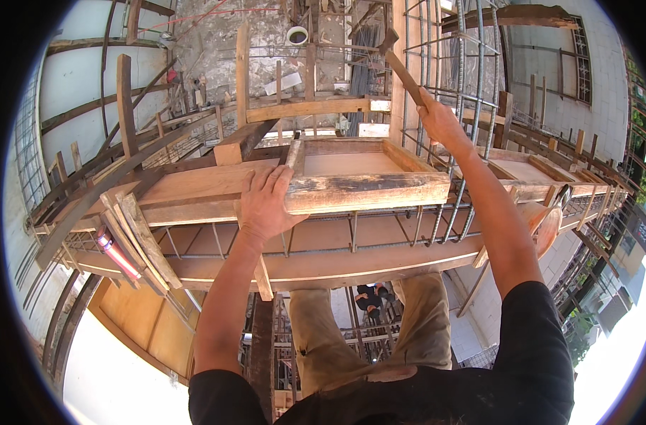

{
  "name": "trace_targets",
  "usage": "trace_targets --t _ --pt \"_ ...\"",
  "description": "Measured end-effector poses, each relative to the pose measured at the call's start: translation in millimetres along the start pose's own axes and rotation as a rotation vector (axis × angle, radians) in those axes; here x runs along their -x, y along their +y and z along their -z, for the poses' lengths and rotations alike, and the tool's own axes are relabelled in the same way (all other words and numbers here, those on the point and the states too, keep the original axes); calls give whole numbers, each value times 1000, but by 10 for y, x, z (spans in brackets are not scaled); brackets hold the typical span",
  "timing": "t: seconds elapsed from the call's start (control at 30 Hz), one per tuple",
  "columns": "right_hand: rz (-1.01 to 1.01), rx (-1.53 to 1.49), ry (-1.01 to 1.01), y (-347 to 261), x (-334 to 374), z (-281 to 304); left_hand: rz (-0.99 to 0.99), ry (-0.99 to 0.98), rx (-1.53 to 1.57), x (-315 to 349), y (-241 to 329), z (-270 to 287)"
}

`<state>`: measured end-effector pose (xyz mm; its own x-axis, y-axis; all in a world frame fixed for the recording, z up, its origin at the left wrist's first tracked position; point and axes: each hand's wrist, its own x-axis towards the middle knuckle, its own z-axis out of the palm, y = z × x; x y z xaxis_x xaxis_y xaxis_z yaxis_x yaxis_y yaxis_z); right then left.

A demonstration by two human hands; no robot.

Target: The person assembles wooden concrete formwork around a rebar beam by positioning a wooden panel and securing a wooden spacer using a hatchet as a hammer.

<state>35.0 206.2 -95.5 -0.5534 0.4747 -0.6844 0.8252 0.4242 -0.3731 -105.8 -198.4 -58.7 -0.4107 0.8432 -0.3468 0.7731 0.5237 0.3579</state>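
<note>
My right hand point(443, 122) is closed around the wooden handle of a hammer point(406, 79), raised beside a cage of steel bars. The hammer's dark head points up and to the left. My left hand point(265, 202) lies on the wooden formwork, fingers stretched over its top and thumb out along the front. It touches the left end of a thick timber point(369, 190) with a dark, worn patch on its front edge. A framed plywood panel point(342, 163) lies behind this timber. A short upright stick point(264, 278) stands just below my left wrist.
Vertical rebar point(461, 78) rises at the right. Steel bars run along the formwork trough point(323, 265) before me. Slanted boards point(147, 237) and a pink cylinder point(117, 255) are at the left. Far below are a bucket point(296, 35) and, between my legs, a person point(371, 299).
</note>
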Motion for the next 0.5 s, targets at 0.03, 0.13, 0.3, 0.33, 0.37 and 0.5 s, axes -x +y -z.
trace_targets --t 0.03,0.13,0.3,0.33,0.37,0.5 --pt "74 96 129 169 -90 -95 -10 7 10 -32 28 -6" --pt "69 263 49 884 -256 -566 -20 3 17 -148 132 -18" --pt "-344 471 -610 594 -539 -741 -30 8 14 -13 41 -89" --pt "-337 474 -612 466 -501 -634 -7 14 18 24 28 -79" --pt "-318 290 -529 419 -461 -518 -4 14 24 26 36 -81" --pt "-27 219 -39 385 -210 -583 -13 24 14 22 30 -67"
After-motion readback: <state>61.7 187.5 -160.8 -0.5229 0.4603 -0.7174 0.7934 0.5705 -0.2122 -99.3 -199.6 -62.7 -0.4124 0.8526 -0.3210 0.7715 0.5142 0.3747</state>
